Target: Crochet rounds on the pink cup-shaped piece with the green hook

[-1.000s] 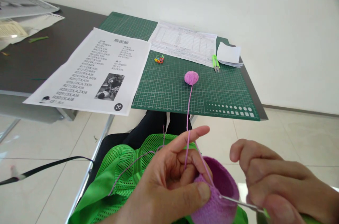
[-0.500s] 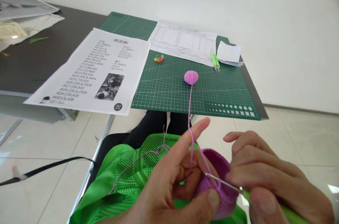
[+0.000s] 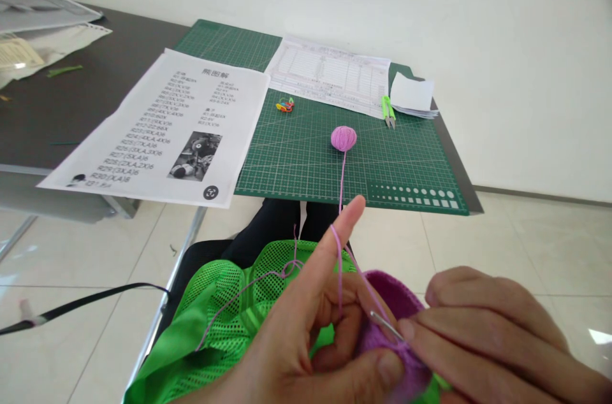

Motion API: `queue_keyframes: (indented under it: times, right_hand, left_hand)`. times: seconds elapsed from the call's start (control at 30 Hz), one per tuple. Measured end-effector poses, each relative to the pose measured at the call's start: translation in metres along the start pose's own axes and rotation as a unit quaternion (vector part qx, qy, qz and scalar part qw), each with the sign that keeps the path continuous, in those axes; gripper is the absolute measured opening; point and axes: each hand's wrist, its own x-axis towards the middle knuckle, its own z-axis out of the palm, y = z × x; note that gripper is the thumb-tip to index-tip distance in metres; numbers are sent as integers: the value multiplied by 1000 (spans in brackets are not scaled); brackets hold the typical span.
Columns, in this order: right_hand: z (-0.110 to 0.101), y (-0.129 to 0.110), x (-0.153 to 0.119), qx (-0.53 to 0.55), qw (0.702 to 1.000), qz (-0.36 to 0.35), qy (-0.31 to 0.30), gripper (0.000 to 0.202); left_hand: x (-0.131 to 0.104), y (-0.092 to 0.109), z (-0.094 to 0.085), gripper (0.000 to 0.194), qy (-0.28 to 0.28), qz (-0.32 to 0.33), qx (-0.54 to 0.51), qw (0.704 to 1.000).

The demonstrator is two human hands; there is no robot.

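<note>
Here's the left hand (image 3: pixel 299 340) pinching the hollow, purple crocheted piece (image 3: pixel 396 295) between both hands, thin pink yarn (image 3: pixel 340 270) looped over one raised finger; right hand (image 3: pixel 492 334) grips a slim silver metal hook (image 3: pixel 384 324) at its edge.

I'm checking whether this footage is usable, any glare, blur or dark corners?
Head view: pale floor with a glare patch at lower right; head view: printed form, its small text too soft to read; head view: pink yarn ball distinct; head view: dark smudge in the upper right corner.
</note>
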Motion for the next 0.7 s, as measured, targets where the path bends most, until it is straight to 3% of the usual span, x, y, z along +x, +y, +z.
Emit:
queue_keyframes:
  times: [0.2, 0.33, 0.5, 0.7]
  right_hand:
    - [2, 1, -15, 38, 997, 70, -13, 38]
    - [3, 1, -12, 54, 993, 102, -21, 36]
    - [2, 7, -9, 138, 985, 83, -60, 39]
    - [-12, 12, -10, 166, 977, 49, -126, 34]
  left_hand:
    - [2, 6, -2, 75, -15, -19, 7, 1000]
    - [3, 6, 0, 69, 5, -16, -5, 1000]
    - [3, 6, -1, 67, -13, -19, -29, 999]
    - [3, 4, 3, 66, 13, -37, -62, 997]
